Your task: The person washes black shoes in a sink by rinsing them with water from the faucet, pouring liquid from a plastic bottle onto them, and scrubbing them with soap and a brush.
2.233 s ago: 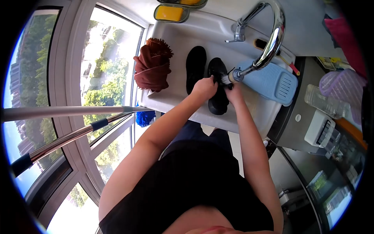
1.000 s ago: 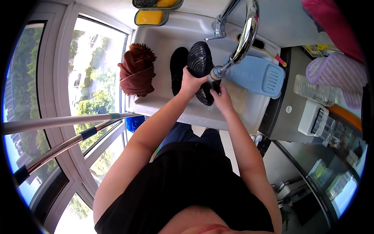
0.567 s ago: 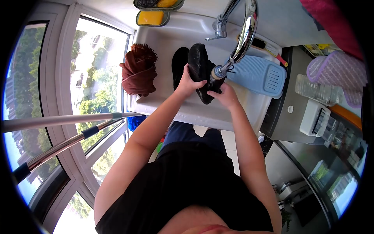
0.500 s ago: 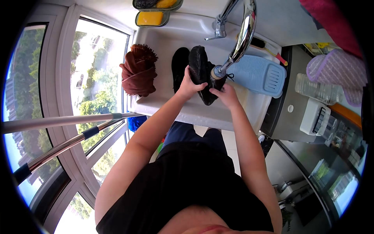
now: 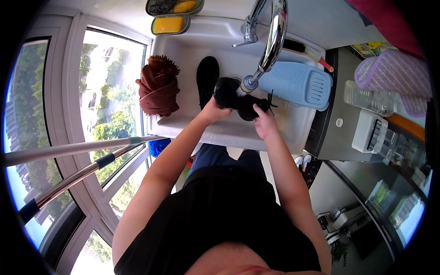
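A wet-looking black shoe is held between my two hands over the sink, beneath the tap's nozzle. Its toe end points left and its laces stick out at the right. My left hand grips the left end, while my right hand is closed on the right end near the laces. From the chrome tap a short whitish stream of water falls onto the shoe. A second black shoe stands in the white sink, just left of the held one.
A brown cloth bundle rests at the sink's left side. On the right lie a blue washboard and a brush with a red-tipped handle. Soap dishes sit at the back left. Mop poles cross the left side.
The held shoe has turned: its sole faced up and it stood lengthwise, and now it lies more crosswise under the tap. Both hands have kept hold of it.
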`<state>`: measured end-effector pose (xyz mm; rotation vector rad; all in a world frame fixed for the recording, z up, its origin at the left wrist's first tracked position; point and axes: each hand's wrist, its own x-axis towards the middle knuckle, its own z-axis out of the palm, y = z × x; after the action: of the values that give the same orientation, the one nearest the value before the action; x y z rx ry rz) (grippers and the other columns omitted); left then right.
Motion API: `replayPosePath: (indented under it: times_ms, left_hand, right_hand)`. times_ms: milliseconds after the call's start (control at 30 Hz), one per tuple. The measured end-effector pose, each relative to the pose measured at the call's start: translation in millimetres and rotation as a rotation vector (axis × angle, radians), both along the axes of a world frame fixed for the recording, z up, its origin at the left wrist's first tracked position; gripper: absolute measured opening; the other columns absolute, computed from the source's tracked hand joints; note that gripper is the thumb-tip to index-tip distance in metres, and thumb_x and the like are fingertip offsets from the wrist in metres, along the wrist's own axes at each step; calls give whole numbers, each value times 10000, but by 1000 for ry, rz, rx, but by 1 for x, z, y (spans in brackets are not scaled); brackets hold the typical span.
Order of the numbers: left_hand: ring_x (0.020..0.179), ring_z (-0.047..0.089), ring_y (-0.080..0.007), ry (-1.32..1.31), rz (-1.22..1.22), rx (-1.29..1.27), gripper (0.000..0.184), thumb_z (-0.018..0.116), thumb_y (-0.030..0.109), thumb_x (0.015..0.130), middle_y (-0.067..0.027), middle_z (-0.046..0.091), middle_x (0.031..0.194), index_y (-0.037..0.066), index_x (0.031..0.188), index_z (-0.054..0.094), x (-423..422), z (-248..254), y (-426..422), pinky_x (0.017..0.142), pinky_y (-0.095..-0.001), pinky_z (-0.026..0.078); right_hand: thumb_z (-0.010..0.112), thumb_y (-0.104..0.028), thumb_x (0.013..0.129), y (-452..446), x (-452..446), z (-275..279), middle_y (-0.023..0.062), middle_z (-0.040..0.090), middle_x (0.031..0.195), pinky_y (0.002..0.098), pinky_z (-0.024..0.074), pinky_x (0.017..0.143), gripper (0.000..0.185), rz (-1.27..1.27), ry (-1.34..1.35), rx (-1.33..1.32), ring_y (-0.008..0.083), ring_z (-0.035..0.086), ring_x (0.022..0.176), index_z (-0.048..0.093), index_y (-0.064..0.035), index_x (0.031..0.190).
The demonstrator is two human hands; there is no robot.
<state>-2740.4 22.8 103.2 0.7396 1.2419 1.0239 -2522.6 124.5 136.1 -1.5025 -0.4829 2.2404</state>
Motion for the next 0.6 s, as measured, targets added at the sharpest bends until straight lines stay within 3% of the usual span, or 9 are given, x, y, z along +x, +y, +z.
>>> replayPosePath:
  times_ms: [67, 100, 167, 200, 300, 367, 467, 567, 600]
  left_hand:
    - [1254, 519, -235, -266, 430, -98, 846, 758, 109, 837, -66, 508, 1400, 97, 1546, 298, 1, 13, -2, 1074, -406, 447]
    - [1254, 519, -235, -267, 427, -98, 846, 758, 109, 837, -66, 508, 1400, 97, 1546, 298, 1, 18, 2, 1074, -406, 447]
    - [1252, 524, -263, -198, 594, -453, 838, 746, 238, 891, -109, 456, 1457, 107, 1567, 268, 3, 39, 15, 1074, -435, 454]
    - [1236, 559, -314, -140, 493, -541, 862, 723, 340, 913, -161, 394, 1505, 93, 1580, 237, 3, 29, 18, 1040, -459, 496]
    - [1189, 601, -354, -272, 462, -646, 880, 729, 401, 915, -193, 391, 1502, 54, 1562, 243, 15, 58, 37, 991, -486, 539]
    - [1139, 634, -381, -304, 452, -644, 854, 729, 459, 911, -202, 418, 1479, 22, 1519, 317, 17, 48, 38, 938, -493, 571]
    - [1189, 597, -388, -499, 412, -654, 807, 720, 513, 905, -200, 479, 1430, 12, 1459, 416, 19, 39, 39, 1009, -514, 525]
    - [1248, 555, -364, -664, 541, -619, 788, 703, 569, 898, -177, 532, 1385, 16, 1415, 485, 26, 34, 39, 1075, -525, 463]
    - [1267, 542, -345, -692, 602, -589, 785, 711, 574, 890, -169, 544, 1366, 22, 1404, 491, 29, 30, 40, 1067, -532, 453]
  right_hand:
    - [761, -187, 912, -7, 5, -10, 40, 656, 1283, 331, 410, 1045, 449, 13, -69, 125, 180, 565, 1223, 603, -59, 1313]
    - [764, -159, 906, -10, 8, -16, 49, 657, 1273, 335, 407, 1052, 465, 30, -140, 250, 175, 571, 1202, 598, -46, 1325]
    - [762, -146, 905, -12, 1, 0, 53, 663, 1253, 324, 422, 1030, 471, 23, -205, 326, 161, 582, 1167, 591, -34, 1329]
    - [760, -132, 904, -15, -2, 6, 57, 668, 1232, 312, 438, 1009, 476, 19, -270, 402, 148, 593, 1133, 585, -22, 1333]
    - [748, -120, 917, -19, -1, 10, 58, 678, 1188, 288, 467, 952, 421, 23, -288, 539, 138, 618, 1065, 596, 0, 1290]
    - [736, -116, 927, -23, -1, 19, 64, 683, 1156, 282, 473, 932, 378, 66, -299, 604, 137, 625, 1038, 601, 7, 1258]
    - [713, -105, 941, -29, -6, 22, 86, 691, 1084, 283, 489, 887, 297, 174, -287, 744, 152, 647, 990, 598, 12, 1189]
    - [692, -89, 947, -39, -11, 23, 117, 700, 1003, 296, 508, 838, 223, 306, -245, 886, 183, 676, 948, 583, 9, 1115]
    - [700, -88, 931, -42, -10, 25, 143, 700, 994, 315, 520, 815, 240, 436, -261, 916, 237, 694, 945, 577, 7, 1115]
